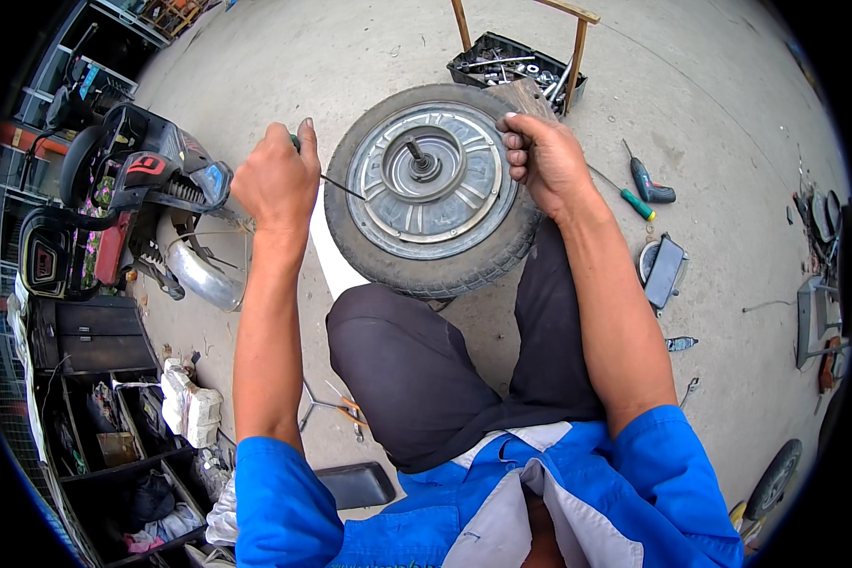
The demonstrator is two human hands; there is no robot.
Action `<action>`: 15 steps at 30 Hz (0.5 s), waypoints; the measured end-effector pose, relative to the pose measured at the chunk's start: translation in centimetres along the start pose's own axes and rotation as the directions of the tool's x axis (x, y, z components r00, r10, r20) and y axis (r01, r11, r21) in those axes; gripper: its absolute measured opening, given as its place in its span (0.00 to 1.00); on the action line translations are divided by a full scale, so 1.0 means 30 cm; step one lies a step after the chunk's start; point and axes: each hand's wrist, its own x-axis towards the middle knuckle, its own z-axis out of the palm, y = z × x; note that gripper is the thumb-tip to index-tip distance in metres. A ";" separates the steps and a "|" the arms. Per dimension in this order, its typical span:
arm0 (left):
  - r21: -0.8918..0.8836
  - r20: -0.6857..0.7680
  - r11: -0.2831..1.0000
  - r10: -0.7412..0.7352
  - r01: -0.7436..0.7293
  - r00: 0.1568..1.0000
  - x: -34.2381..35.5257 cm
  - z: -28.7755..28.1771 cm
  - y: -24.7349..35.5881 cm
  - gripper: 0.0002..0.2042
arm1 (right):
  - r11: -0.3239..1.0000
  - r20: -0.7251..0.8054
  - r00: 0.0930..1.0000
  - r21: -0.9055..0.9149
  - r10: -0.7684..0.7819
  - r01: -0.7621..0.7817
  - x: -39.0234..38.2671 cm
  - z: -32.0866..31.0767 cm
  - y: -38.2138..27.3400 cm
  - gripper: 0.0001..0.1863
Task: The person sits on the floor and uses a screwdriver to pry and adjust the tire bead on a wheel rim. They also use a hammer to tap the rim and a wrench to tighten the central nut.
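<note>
A wheel with a black tyre [369,257] and a grey metal hub [464,213] lies flat in front of my knees, its axle [415,150] pointing up. My left hand [276,180] is closed round a screwdriver [341,186], whose green handle is mostly hidden by the fingers. Its thin dark shaft slants down to the hub's outer edge on the left. Over the tyre's right side, my right hand [545,161] is curled with the thumb pressed on the index finger. Whatever it pinches, if anything, does not show.
A black tool box [502,62] with sockets stands behind the wheel by a wooden frame [577,57]. On the right floor lie another green screwdriver [637,204], a cordless drill [651,182] and a phone [665,265]. Machine parts [151,180] and a compartmented cabinet [99,350] line the left.
</note>
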 end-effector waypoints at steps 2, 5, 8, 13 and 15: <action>0.021 0.111 0.999 -0.035 0.033 0.993 0.008 -0.039 0.030 0.20 | 1.000 -0.001 1.000 0.000 0.000 0.000 0.000 0.000 0.000 0.09; 0.073 0.248 0.993 -0.109 0.093 0.963 0.022 -0.088 0.097 0.21 | 0.999 -0.012 1.000 -0.036 0.004 -0.004 -0.016 0.013 -0.012 0.09; 0.118 0.342 0.988 -0.136 0.101 0.930 0.030 -0.102 0.110 0.20 | 0.999 -0.002 1.000 -0.033 0.008 -0.008 -0.012 0.011 -0.007 0.09; 0.104 0.452 0.985 -0.170 0.138 0.876 0.054 -0.121 0.120 0.18 | 0.999 -0.012 1.000 -0.036 0.012 -0.012 -0.016 0.016 -0.012 0.08; 0.087 0.428 0.986 -0.165 0.142 0.889 0.056 -0.119 0.115 0.17 | 0.999 -0.010 1.000 -0.037 0.013 -0.013 -0.012 0.015 -0.007 0.08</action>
